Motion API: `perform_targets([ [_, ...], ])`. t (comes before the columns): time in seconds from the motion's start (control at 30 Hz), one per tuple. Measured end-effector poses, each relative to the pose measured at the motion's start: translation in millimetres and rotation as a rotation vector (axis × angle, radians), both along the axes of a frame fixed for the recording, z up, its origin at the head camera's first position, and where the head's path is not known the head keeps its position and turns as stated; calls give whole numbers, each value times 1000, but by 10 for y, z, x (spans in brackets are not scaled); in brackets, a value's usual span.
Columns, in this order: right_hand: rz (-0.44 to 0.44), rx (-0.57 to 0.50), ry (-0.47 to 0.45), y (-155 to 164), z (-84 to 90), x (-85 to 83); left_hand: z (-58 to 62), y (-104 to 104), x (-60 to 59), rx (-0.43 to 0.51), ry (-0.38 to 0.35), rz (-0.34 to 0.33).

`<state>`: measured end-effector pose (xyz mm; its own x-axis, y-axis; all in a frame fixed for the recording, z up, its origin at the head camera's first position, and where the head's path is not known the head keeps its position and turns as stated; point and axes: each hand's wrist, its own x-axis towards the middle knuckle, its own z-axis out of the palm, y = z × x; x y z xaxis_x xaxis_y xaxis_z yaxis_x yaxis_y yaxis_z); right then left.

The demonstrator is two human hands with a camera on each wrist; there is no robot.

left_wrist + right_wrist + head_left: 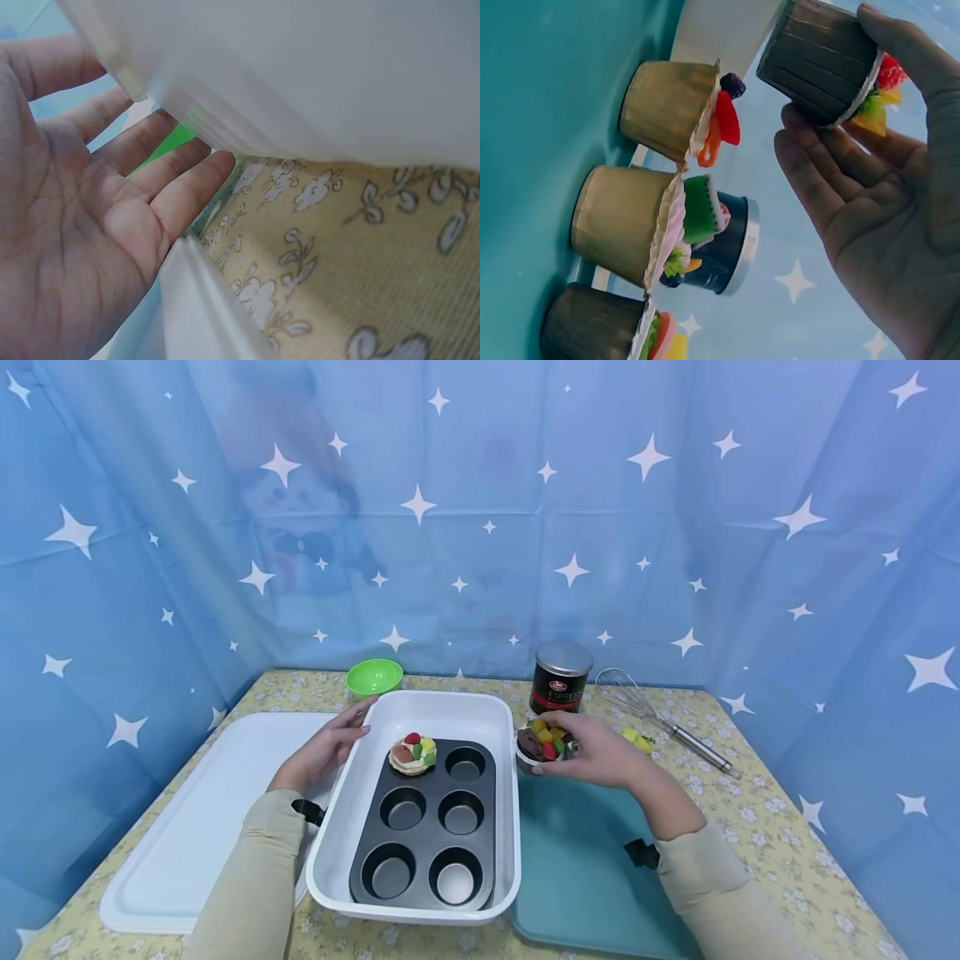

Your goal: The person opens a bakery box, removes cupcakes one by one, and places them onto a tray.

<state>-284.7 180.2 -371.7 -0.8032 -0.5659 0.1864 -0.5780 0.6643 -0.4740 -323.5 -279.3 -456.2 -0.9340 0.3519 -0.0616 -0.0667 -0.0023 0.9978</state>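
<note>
Meanwhile, right hand point(592, 747) grips a brown cupcake point(821, 64); left hand point(322, 752), fingers straight, touches the white tray point(420, 893).

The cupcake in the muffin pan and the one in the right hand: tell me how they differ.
The cupcake in the pan has a pale wrapper; the held cupcake has a dark brown one. The first sits in the back-left cup of the muffin pan; the second is lifted off the teal tray, in the grip of the right hand. Both carry colourful fruit toppings.
</note>
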Motion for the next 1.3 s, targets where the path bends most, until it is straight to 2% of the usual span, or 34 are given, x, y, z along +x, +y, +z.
perform_targets([
  [0.1, 7, 25, -18, 27, -8, -16, 4, 2, -5, -3, 4, 5],
  [0.33, 86, 108, -41, 54, -91, -55, -12, -3, -11, -5, 0, -2],
  [0.57, 117, 117, -92, 80, -123, -70, -15, -3, -8, -26, 1, 0],
  [0.8, 107, 139, -169, 113, -100, -67, -4, 0, -8, -53, 14, 1],
  [1.3, 82, 185, -195, 92, -200, -85, -14, -11, -13, -68, 25, -5],
])
